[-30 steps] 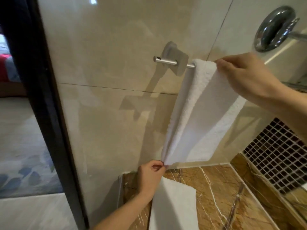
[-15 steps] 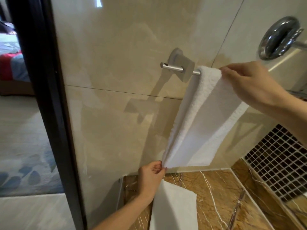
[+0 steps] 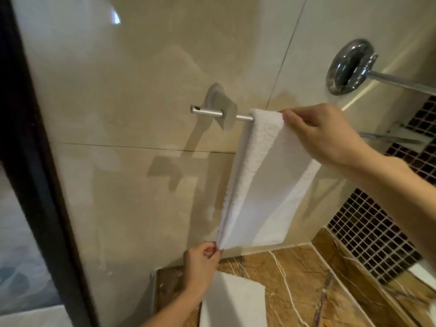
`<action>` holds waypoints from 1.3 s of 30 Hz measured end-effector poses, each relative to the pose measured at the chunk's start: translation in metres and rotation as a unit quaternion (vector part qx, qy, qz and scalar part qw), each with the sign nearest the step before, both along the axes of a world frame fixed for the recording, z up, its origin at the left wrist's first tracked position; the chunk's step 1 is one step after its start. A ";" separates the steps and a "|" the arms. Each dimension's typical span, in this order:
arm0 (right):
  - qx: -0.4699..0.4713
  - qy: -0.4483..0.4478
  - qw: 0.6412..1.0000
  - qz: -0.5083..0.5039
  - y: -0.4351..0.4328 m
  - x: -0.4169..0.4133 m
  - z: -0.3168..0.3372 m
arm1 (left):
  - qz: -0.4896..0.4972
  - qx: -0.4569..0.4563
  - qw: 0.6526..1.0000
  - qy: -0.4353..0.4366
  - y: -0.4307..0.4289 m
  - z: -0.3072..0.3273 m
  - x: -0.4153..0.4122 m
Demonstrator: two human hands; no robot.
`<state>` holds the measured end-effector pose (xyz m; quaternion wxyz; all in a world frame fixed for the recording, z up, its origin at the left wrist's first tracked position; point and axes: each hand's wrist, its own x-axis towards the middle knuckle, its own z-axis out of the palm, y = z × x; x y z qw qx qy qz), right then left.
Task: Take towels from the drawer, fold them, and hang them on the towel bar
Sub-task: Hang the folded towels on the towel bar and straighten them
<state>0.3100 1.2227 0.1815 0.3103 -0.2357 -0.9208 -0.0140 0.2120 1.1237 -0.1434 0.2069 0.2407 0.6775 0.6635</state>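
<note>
A folded white towel (image 3: 262, 182) hangs over the silver towel bar (image 3: 207, 112) on the beige tiled wall. My right hand (image 3: 323, 133) holds the towel's top edge where it drapes over the bar. My left hand (image 3: 203, 260) pinches the towel's lower left corner and keeps it taut. The bar's right part is hidden behind the towel and my right hand. A second white towel (image 3: 233, 303) lies flat on the brown marble ledge (image 3: 306, 286) below, partly behind my left forearm.
A chrome wall fitting (image 3: 349, 67) with a rod sticks out at the upper right. Dark mosaic tiling (image 3: 368, 232) fills the lower right. A black door frame (image 3: 35, 161) runs down the left side.
The view has shifted a little, so the bar and towel sit lower in frame. Both hands keep the same hold on the towel.
</note>
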 end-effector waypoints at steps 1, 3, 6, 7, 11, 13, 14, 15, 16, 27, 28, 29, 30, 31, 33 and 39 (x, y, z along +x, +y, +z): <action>0.002 0.000 1.000 0.001 0.002 0.002 0.000 | 0.001 0.000 1.000 0.006 0.003 -0.001 0.000; 0.001 -0.002 1.000 -0.001 0.006 0.005 0.000 | 0.001 0.000 1.000 0.015 0.008 -0.002 0.001; -0.009 0.001 1.000 -0.004 0.013 0.012 -0.001 | -0.007 0.004 1.000 0.024 0.017 -0.003 0.004; -0.011 0.003 1.000 -0.004 0.015 0.014 -0.001 | -0.010 0.004 1.000 0.023 0.019 -0.004 0.005; -0.012 0.013 1.000 -0.012 0.026 0.021 -0.003 | -0.023 0.004 0.999 0.021 0.031 -0.005 0.010; -0.010 0.018 1.000 -0.017 0.032 0.025 -0.003 | -0.031 0.004 0.999 0.020 0.038 -0.006 0.013; -0.009 0.019 1.000 -0.018 0.035 0.026 -0.004 | -0.033 0.004 0.999 0.018 0.041 -0.006 0.015; -0.008 0.018 1.000 -0.019 0.037 0.028 -0.004 | -0.035 0.006 0.999 0.015 0.044 -0.006 0.017; -0.007 0.018 1.000 -0.020 0.040 0.031 -0.004 | -0.037 0.007 0.999 0.011 0.047 -0.006 0.020; -0.002 0.031 0.999 -0.032 0.074 0.062 -0.007 | -0.063 0.014 0.998 0.001 0.089 -0.009 0.045; -0.003 0.030 0.999 -0.029 0.077 0.064 -0.007 | -0.066 0.010 0.998 0.000 0.092 -0.009 0.047; -0.004 0.029 0.999 -0.026 0.080 0.067 -0.007 | -0.072 0.006 0.997 -0.001 0.096 -0.009 0.049; -0.006 0.028 0.999 -0.024 0.083 0.069 -0.006 | -0.078 0.002 0.997 -0.003 0.100 -0.009 0.050; -0.008 0.026 0.999 -0.025 0.087 0.072 -0.006 | -0.083 0.001 0.997 -0.004 0.104 -0.010 0.051; -0.007 0.026 0.999 -0.027 0.094 0.079 -0.006 | -0.089 -0.001 0.996 0.003 0.111 -0.010 0.053; -0.010 0.033 0.999 -0.028 0.117 0.098 -0.007 | -0.112 -0.014 0.994 0.010 0.136 -0.008 0.068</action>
